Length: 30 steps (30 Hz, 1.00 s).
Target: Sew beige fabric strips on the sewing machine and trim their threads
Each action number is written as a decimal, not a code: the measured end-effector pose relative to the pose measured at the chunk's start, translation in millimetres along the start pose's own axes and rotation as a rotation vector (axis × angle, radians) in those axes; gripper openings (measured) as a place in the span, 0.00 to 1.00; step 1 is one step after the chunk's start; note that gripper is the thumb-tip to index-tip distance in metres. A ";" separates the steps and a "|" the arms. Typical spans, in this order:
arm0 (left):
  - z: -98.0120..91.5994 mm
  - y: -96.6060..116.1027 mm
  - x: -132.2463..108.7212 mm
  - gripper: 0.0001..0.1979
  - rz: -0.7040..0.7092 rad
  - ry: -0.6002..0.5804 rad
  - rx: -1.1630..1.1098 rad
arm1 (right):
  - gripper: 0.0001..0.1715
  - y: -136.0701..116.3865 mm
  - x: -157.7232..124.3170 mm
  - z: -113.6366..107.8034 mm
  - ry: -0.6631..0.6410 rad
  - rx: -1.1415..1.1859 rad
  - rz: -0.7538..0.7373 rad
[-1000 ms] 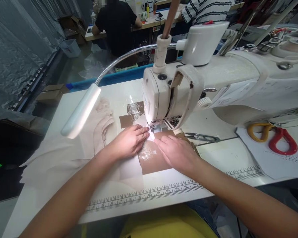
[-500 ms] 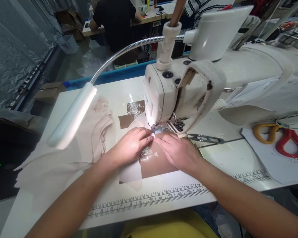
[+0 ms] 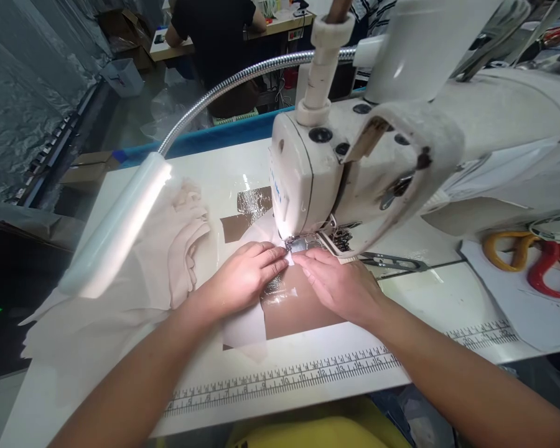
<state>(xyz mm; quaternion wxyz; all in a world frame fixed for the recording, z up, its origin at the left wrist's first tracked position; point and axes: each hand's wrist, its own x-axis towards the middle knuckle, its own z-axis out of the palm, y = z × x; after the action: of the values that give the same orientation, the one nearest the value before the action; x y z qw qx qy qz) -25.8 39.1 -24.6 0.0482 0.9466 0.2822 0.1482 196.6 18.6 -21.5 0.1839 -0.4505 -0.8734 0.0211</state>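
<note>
Under the needle of a white sewing machine (image 3: 292, 180) lies a piece of thin, pale fabric (image 3: 261, 230); part of it trails toward the front edge below my left wrist. My left hand (image 3: 247, 274) rests on it just left of the presser foot (image 3: 289, 244), thumb and fingers closed on the cloth. On the right, my right hand (image 3: 338, 280) has its fingers together, thumb tucked under, pinching the fabric's edge close to the foot. Beneath the hands, a brown taped sheet (image 3: 303, 314) covers the machine bed.
A stack of pale fabric pieces (image 3: 154, 249) lies at left under the lamp (image 3: 116, 224). Thread snips (image 3: 394, 262) lie right of my right hand. Scissors with orange and red handles (image 3: 553, 270) rest on paper. A printed ruler (image 3: 284, 379) runs along the front edge. Someone sits further back (image 3: 212, 43).
The view has shifted slightly, so the machine head looks nearer and further right. Both hands stay by the presser foot; the right fingers lie a little flatter. The fabric shows little movement.
</note>
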 end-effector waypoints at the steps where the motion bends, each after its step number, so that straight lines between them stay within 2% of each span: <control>1: -0.5 0.1 0.4 0.18 -0.003 -0.002 -0.003 | 0.19 -0.1 -0.1 0.3 -0.012 -0.013 -0.007; 10: -3.4 0.7 3.0 0.17 -0.002 0.019 -0.035 | 0.18 -0.6 7.4 1.7 -0.090 0.010 0.050; 21: -4.7 3.1 3.3 0.17 -0.026 0.010 -0.065 | 0.20 0.2 -0.8 -2.1 -0.050 -0.048 -0.115; 30: -0.4 5.5 3.4 0.18 -0.024 0.012 -0.004 | 0.20 -1.2 -2.1 1.0 -0.049 -0.109 -0.114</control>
<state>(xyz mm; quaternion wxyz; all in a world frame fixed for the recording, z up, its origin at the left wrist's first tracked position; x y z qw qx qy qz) -20.4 36.4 -22.4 0.0504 0.9422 0.2935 0.1536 196.5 16.3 -22.8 0.1386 -0.4088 -0.9017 -0.0257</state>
